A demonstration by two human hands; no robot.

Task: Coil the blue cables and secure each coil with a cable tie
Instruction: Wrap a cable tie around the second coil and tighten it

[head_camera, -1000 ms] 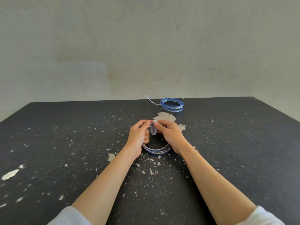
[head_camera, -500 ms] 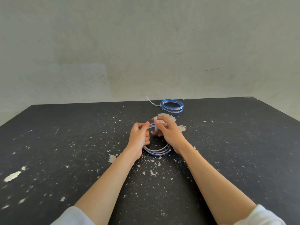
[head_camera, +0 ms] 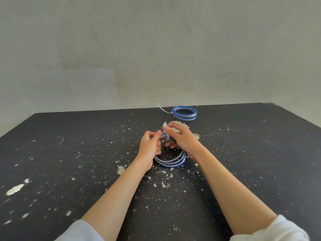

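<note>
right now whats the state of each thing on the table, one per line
near coil: coiled, held in both hands, tie wrapped round its far side, not visibly cinched
cable tie: looped over the near coil, end sticking up
far coil: coiled, tied, lying flat, tie tail sticking out to its left
left hand: pinching the near coil
right hand: pinching the cable tie
table: black, flecked with chipped paint

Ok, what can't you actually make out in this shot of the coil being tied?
Head view only:
- Whether the tie is locked: fingers of both hands cover its head.
- Far side of the near coil: behind the left hand and right hand.
- Far coil: too small to judge its tie's tightness.
</note>
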